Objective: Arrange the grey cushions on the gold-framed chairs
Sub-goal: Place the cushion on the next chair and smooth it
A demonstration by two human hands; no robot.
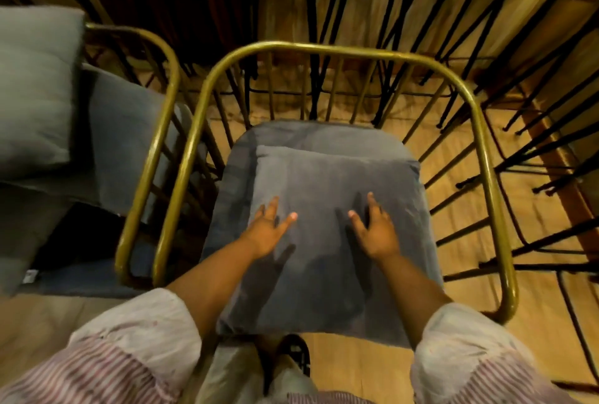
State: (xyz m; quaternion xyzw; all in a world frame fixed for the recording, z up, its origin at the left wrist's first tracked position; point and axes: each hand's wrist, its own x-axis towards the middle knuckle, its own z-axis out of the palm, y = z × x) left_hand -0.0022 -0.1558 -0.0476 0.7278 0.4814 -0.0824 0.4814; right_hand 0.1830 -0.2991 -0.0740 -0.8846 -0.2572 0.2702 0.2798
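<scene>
Two hands: left hand (265, 235), right hand (377, 235), fingers spread, flat on grey cushion (324, 209)
Done: cushion seated in gold-framed chair (324, 48)
Left: spare cushions (35, 86) piled beside

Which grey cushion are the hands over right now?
The cushion lying flat on the seat of the middle gold chair, under the left hand and right hand. The other cushions sit piled on the left.

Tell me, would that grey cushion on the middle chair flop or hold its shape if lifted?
The grey cushion looks plump and soft-cornered, so it would probably sag a little rather than fold. Its fabric looks matte, so it likely won't slip from the open left hand and right hand.
</scene>
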